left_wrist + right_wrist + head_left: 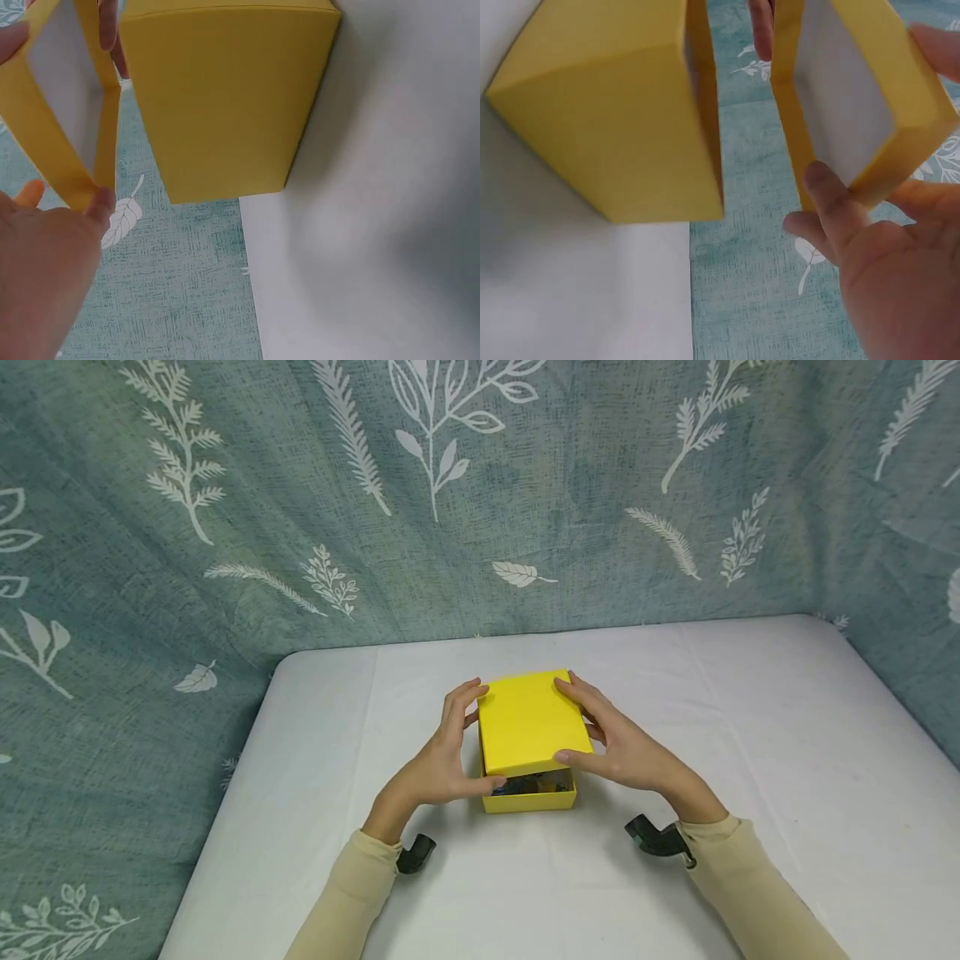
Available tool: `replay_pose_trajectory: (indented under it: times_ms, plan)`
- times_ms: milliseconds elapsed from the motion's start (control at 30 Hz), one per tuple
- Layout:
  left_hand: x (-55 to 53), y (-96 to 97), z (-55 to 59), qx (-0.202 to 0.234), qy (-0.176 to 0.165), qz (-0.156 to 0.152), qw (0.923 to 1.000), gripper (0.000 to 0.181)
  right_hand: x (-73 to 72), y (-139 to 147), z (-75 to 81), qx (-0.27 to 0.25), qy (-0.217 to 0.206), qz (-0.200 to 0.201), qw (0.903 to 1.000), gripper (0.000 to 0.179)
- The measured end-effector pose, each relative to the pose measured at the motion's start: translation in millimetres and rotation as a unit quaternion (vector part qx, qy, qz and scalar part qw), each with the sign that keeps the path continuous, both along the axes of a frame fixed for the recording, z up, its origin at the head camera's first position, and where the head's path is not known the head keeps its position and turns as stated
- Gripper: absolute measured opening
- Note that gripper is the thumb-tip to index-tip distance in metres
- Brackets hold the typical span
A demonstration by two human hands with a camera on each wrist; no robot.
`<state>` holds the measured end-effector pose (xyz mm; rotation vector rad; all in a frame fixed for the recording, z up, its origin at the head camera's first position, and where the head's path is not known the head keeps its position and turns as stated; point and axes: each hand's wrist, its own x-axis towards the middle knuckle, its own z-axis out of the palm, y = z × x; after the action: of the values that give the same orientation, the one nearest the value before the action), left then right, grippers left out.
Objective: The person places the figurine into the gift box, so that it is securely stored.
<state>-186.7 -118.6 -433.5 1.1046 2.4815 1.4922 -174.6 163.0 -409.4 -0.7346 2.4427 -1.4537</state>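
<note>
A yellow cardboard lid (532,722) is held above a yellow box (530,803) standing on the table. My left hand (438,768) grips the lid's left side, thumb at the near corner. On the opposite side my right hand (626,743) holds it, thumb near the front corner. Both wrist views show a gap between the lid (870,67) and the box (225,105), and the lid's white inside. Through the front gap in the head view, small dark items (532,783) show inside the box; their kind cannot be made out.
A white cloth (787,760) covers the table. Behind it hangs a green-blue curtain (465,577) with white leaf prints. Dark curved camera mounts (660,837) stick out from both wrists, close to the tabletop.
</note>
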Motion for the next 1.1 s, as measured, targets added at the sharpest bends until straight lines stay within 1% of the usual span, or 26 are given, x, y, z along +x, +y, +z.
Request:
replay_pose_trajectory:
  times_ms: [67,133,267,467,600,700,767,833,900,1100]
  plan:
    - [-0.1,-0.2,0.0,-0.023,0.009,0.001,0.9997,0.11,-1.1,0.4,-2.1,0.017,0.006,0.01,0.9998,0.09]
    - [0.0,-1.1,0.3,-0.03,0.01,-0.001,0.9995,0.112,-1.7,0.9,-3.5,0.035,0.017,0.012,0.9992,0.092]
    - [-0.4,-2.9,1.9,-0.024,0.01,-0.013,0.9996,0.113,-2.2,2.0,-4.7,0.047,0.034,0.012,0.9982,0.096]
    - [-0.7,-4.9,4.4,-0.008,0.007,-0.029,0.9995,0.112,-2.9,3.5,-6.1,0.05,0.035,0.015,0.9981,0.101]
    - [0.3,-5.5,4.3,-0.036,-0.015,-0.03,0.9988,0.113,-3.9,3.4,-8.1,0.073,0.061,0.019,0.9953,0.103]
    - [1.2,-5.9,2.7,-0.075,-0.036,-0.022,0.9963,0.116,-3.7,3.2,-9.6,0.095,0.076,0.015,0.9924,0.107]
    - [1.8,-6.5,1.9,-0.1,-0.045,-0.014,0.9938,0.119,-3.5,2.9,-10.3,0.109,0.079,0.012,0.9907,0.11]
    - [2.4,-7.3,1.6,-0.124,-0.052,-0.006,0.991,0.121,-3.4,2.5,-10.8,0.123,0.078,0.009,0.9893,0.113]
    - [2.5,-7.6,1.3,-0.137,-0.055,-0.004,0.989,0.123,-3.8,2.2,-11.7,0.132,0.075,0.009,0.9883,0.116]
    - [1.4,-7.1,-1.1,-0.157,-0.065,-0.011,0.9855,0.124,-6.8,2.2,-18.7,0.149,0.057,0.013,0.9871,0.121]
